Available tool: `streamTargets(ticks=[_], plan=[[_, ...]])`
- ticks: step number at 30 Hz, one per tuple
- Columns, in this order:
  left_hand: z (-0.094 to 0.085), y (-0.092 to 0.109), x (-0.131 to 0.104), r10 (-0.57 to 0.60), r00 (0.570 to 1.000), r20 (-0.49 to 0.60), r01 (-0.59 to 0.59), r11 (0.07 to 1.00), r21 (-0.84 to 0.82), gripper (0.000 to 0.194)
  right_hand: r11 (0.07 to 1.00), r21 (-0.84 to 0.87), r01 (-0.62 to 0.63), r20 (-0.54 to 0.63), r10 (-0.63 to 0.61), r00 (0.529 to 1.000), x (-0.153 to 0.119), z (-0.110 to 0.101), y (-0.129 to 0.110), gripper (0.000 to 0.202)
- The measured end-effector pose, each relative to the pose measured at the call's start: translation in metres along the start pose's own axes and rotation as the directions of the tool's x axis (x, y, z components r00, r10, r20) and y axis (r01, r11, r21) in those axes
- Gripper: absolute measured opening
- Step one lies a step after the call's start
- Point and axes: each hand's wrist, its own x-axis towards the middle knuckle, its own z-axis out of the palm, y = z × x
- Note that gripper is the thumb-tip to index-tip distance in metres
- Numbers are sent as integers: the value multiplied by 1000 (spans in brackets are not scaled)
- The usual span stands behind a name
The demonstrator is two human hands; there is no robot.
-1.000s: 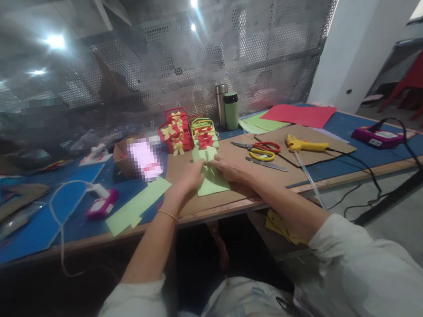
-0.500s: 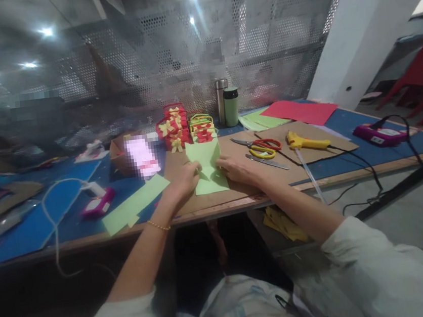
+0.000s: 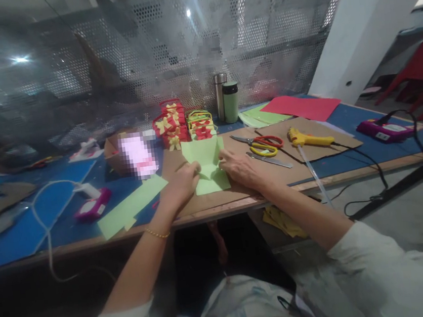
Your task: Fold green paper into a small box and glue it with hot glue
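Note:
Between my two hands a creased sheet of light green paper (image 3: 205, 154) lies over the brown cardboard, its far part raised and its middle folded inward. My left hand (image 3: 183, 181) pinches the left edge with curled fingers. At the opposite edge, my right hand (image 3: 238, 167) grips the paper between thumb and fingers. A long green paper strip (image 3: 133, 206) lies to the left of my left wrist. Orange- and yellow-handled scissors (image 3: 263, 146) rest to the right of my right hand, beside a metal blade (image 3: 273, 160).
Small red paper baskets with yellow bows (image 3: 172, 124) stand behind the sheet, near a green flask (image 3: 231, 104). A yellow glue gun (image 3: 310, 138) lies on the right, its cable trailing off the edge. Red paper (image 3: 301, 106) is at the back; a purple power socket (image 3: 93, 205) sits left.
The sheet's far part spreads wider and its fold is more pinched in at the middle. Both hands keep their hold. The view has shifted slightly.

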Motion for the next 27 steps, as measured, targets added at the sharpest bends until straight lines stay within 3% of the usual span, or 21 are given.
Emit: streamTargets(ticks=[13,18,22,27], plan=[[8,-4,-2,8,999,36,-9,999,54,21,998,32,59,72,-61,995,1,-7,-3,25],[8,-2,-2,-20,999,32,19,999,41,20,999,-42,17,133,-11,991,6,-14,-10,26],[9,1,-3,-35,999,30,34,999,38,20,995,-84,59,136,-47,990,3,-13,-14,27],[8,4,-8,-18,1000,10,17,991,129,18,993,-100,68,173,-50,984,-5,-17,-17,25]])
